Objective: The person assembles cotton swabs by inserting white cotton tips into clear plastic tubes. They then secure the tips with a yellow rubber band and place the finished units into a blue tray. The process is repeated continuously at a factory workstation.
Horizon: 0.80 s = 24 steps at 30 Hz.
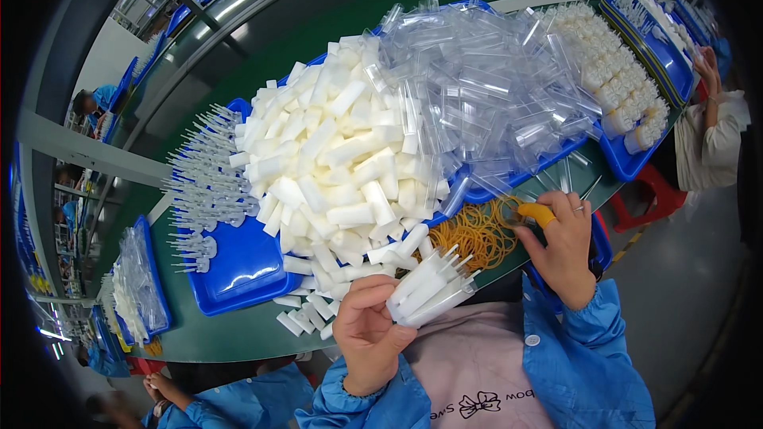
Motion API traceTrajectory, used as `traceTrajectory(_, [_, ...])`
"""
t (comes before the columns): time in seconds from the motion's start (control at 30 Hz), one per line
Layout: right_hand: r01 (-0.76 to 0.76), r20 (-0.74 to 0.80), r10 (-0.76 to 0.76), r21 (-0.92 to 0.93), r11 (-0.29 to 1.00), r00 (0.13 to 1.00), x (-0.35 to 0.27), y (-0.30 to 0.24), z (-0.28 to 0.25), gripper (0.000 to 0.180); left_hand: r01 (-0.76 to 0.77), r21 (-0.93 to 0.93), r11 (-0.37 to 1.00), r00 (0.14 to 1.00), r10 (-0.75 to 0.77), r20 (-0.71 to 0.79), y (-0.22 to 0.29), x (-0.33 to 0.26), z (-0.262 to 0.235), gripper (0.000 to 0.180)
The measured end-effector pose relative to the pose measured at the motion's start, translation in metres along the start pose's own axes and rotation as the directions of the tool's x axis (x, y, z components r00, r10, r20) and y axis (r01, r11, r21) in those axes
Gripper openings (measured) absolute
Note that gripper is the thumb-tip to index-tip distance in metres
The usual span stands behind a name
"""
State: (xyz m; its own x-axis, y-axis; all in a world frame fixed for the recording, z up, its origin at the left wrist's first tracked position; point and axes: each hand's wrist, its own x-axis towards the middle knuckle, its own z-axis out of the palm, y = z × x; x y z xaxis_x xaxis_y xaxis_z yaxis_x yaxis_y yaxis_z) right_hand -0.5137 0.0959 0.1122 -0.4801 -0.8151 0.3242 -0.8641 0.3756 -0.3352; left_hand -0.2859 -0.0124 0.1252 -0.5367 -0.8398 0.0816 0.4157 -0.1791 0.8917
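My left hand [372, 337] is closed around a bundle of clear plastic tubes [433, 290] with white pieces inside, their thin open ends fanned to the right and upward. At the right edge of a pile of yellow-brown rubber bands [473, 234] is my right hand [560, 250]. It wears a yellow finger cot [538, 214] on one finger, and that fingertip and the thumb tip sit apart beside the bands. Whether a band is caught there is too small to make out. Beyond my left hand rises a large heap of white foam-like cylinders [318, 163], some spilling toward me.
Clear plastic sleeves [493, 79] are heaped at the back. A blue tray [242, 266] at left adjoins upright clear tube parts [211, 178]. Bundled white pieces [612, 71] fill a tray at right. A co-worker's arm [710, 83] shows far right; another's hands [163, 389] lower left.
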Motion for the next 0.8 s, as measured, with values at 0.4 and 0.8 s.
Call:
traceTrajectory(0.4, [-0.106, -0.152, 0.251, 0.62, 0.778, 0.956, -0.007, 0.008, -0.017, 0.019, 0.018, -0.028, 0.999, 0.999, -0.017, 0.051, -0.001, 0.0, -0.002, 0.042])
traceTrajectory(0.8, [0.056, -0.083, 0.361, 0.995, 0.086, 0.929, 0.0, 0.001, -0.024, 0.03, 0.052, -0.016, 0.998, 0.997, -0.051, 0.059, -0.003, -0.003, 0.001, 0.045])
